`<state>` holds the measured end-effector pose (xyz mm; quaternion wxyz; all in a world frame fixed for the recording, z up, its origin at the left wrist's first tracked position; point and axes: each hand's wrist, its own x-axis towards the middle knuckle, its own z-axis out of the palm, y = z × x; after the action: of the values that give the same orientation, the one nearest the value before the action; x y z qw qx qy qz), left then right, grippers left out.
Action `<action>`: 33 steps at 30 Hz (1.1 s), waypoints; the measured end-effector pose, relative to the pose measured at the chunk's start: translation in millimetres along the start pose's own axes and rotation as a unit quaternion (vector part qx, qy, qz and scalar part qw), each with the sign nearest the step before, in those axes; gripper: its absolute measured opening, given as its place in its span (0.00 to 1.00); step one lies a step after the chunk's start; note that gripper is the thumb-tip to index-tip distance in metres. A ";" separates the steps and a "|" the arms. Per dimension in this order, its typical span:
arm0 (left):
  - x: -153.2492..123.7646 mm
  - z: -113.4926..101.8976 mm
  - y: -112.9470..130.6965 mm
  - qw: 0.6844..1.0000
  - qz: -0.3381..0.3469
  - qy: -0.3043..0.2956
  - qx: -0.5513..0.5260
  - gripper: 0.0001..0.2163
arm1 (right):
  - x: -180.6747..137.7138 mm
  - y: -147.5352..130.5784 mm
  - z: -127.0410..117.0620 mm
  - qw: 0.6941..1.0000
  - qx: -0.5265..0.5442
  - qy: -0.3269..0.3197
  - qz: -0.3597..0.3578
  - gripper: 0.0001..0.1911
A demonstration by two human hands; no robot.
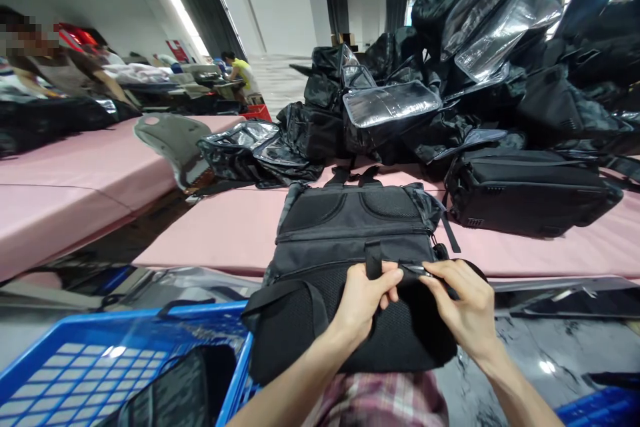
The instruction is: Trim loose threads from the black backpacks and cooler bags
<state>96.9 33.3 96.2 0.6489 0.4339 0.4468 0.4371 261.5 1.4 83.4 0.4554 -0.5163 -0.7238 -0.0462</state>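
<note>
A black backpack (pixel 360 213) lies at the front edge of the pink table, its padded mesh back panel facing up and its lower part hanging toward my lap. My left hand (pixel 364 297) is closed, with a black webbing strap (pixel 373 260) of the backpack pinched between thumb and fingers. Close beside it, my right hand (pixel 467 303) pinches a small, thin, shiny metal tool (pixel 416 269). Its tip points left at the strap; it is too small to tell whether it is snips or tweezers. A wider shoulder strap (pixel 287 297) loops over the mesh on the left.
Black camouflage bags with silvery linings (pixel 393 103) are heaped across the pink table (pixel 215 230). Another black bag (pixel 530 190) lies at right. A blue plastic basket (pixel 150 320) holding a dark bag stands at lower left. A grey chair (pixel 175 140) and co-workers are farther off.
</note>
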 end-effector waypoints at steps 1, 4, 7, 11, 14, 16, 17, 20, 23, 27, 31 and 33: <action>-0.1 -0.4 0.3 1.000 0.000 0.000 -0.002 0.13 | -0.7 1.7 -1.0 1.000 0.008 0.004 0.009 0.06; -0.3 -0.3 1.6 1.000 -0.001 -0.001 -0.008 0.13 | -1.8 3.2 -3.5 1.000 0.005 0.011 0.008 0.06; -0.4 1.5 1.9 1.000 0.002 -0.007 0.001 0.13 | -1.5 -1.4 -3.4 1.000 -0.016 0.006 -0.015 0.07; 0.7 1.4 -1.7 0.999 -0.004 -0.009 0.037 0.11 | -1.6 -2.8 -2.6 1.000 -0.004 -0.011 -0.002 0.07; 1.0 -0.9 -6.3 0.997 -0.039 -0.047 0.054 0.10 | 0.5 5.4 -4.2 0.988 0.085 -0.004 0.129 0.05; -0.2 -1.3 -8.9 0.991 -0.064 -0.094 0.065 0.09 | 4.8 9.2 -4.6 0.963 0.157 0.001 0.219 0.09; -1.2 -0.9 -9.7 0.988 -0.068 -0.116 0.070 0.09 | 7.8 9.0 -4.1 0.951 0.191 -0.017 0.242 0.12; -5.4 0.9 -9.4 0.980 -0.054 -0.168 0.087 0.09 | 17.7 0.5 0.0 0.923 0.276 -0.135 0.233 0.11; -9.9 0.3 -4.7 0.985 -0.023 -0.147 0.082 0.05 | 24.8 -9.0 5.5 0.904 0.306 -0.181 0.235 0.07; -13.2 -2.7 1.0 0.998 0.019 -0.046 0.026 0.16 | 26.3 -8.2 10.8 0.900 0.306 -0.188 0.248 0.10; -10.3 -3.2 -1.1 1.000 0.026 0.010 0.008 0.10 | 18.1 -1.7 11.8 0.925 0.241 -0.172 0.239 0.08; -6.9 -4.0 -3.4 1.000 0.014 0.021 -0.015 0.11 | 10.5 0.0 10.1 0.960 0.160 -0.114 0.200 0.14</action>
<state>92.2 26.6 93.4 0.6397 0.4214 0.4473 0.4617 254.7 14.3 84.9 0.4470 -0.5724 -0.6508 0.2213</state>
